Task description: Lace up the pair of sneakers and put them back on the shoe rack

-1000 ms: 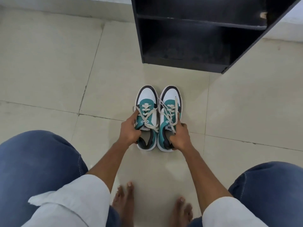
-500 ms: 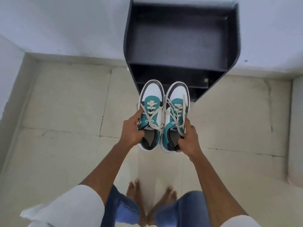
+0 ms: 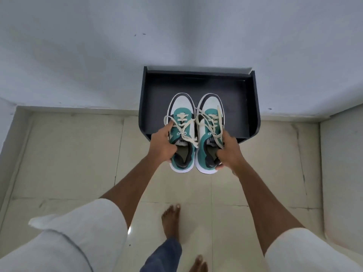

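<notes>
Head view: we hold left sneaker [image 3: 181, 134] in left hand [image 3: 162, 148], fingers wrapped round collar, index finger along laces. Right hand [image 3: 228, 152] closed on heel of right sneaker [image 3: 210, 134]. A second ago pair sat on floor; now raised, toes over top of shoe rack [image 3: 243, 107], heels short of front edge. Laces [image 3: 188, 130] threaded, ends loose. We judge placement imminent.

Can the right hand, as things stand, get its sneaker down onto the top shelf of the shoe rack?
Probably yes. The right hand holds the right sneaker by its heel, toe already over the black shoe rack. The shelf surface around the sneakers looks bare, and the left sneaker sits alongside, not in front.
</notes>
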